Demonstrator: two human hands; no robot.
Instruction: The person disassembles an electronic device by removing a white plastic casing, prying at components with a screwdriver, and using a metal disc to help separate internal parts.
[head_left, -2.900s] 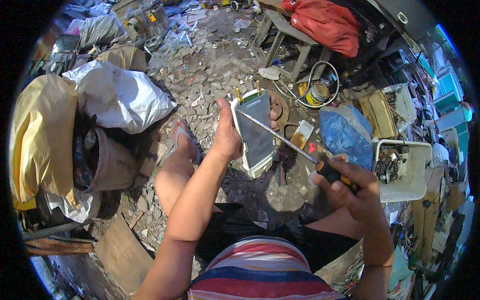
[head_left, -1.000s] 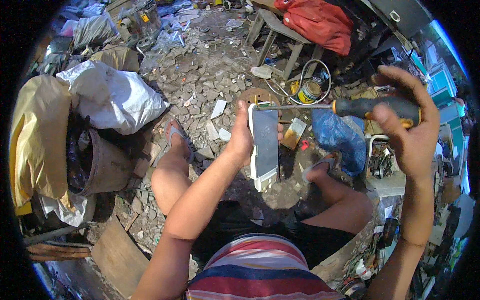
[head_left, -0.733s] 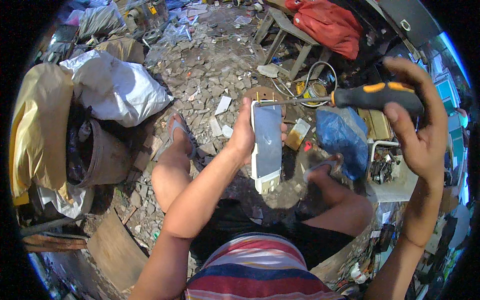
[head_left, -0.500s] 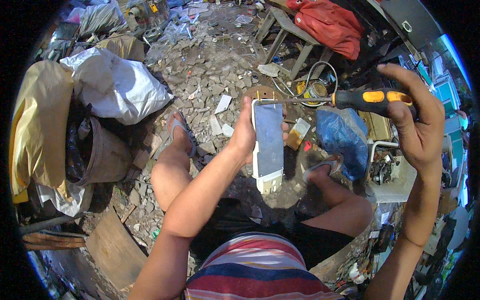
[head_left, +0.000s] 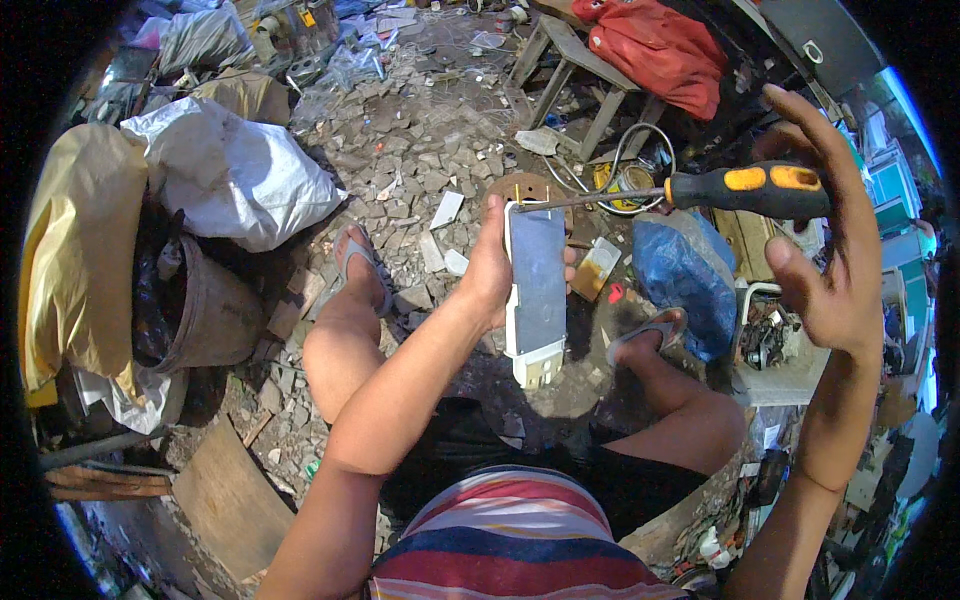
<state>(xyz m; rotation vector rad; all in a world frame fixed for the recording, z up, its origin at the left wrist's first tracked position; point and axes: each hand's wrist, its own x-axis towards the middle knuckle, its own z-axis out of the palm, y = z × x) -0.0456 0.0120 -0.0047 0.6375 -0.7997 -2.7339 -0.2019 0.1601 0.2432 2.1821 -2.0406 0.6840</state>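
My left hand [head_left: 487, 262] is closed round a long white plastic device [head_left: 538, 275] with a blue-grey flat face, two thin brass prongs at its far end and a socket-like block at its near end. A screwdriver [head_left: 745, 191] with a black and yellow handle lies level across that far end, its tip at the casing by the prongs. The butt of its handle rests against my right hand [head_left: 825, 215]. Thumb and forefinger there are spread off the handle, while other fingers pass behind it, partly hidden.
Broken tile pieces [head_left: 430, 165] cover the ground. At the left stand a white sack [head_left: 235, 165], a yellow sack [head_left: 85, 250] and a bucket [head_left: 215, 310]. To the right are a blue bag [head_left: 680, 275], a wooden bench [head_left: 590, 75] and red cloth [head_left: 660, 50].
My right thumb has moved off the screwdriver handle and its fingers have spread wider. The handle has risen slightly and turned. My left hand and the white device stay put.
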